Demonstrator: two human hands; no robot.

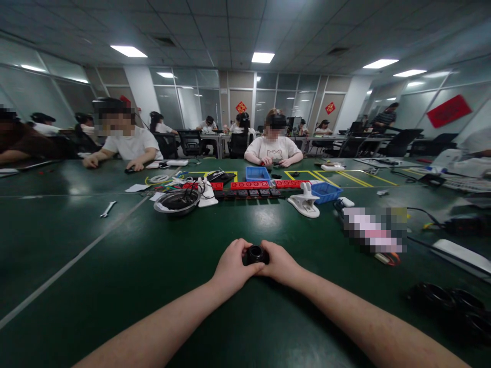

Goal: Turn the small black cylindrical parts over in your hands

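A small black ring-shaped part (255, 254) with a round opening on top is held low over the green table (184, 245), near the middle of the view. My left hand (235, 263) grips it from the left, thumb across its near side. From the right, my right hand (279, 261) is closed round the same part, its fingers partly hidden. The fingertips of both hands come close together around it. Whether the part rests on the table cannot be told.
Several black round parts (435, 296) lie at the lower right. Across the middle are a metal bowl (177, 202), red power strips (250, 185), blue trays (326, 191) and a white clamp stand (306, 202). A wrench (108, 209) lies left. People sit across the table.
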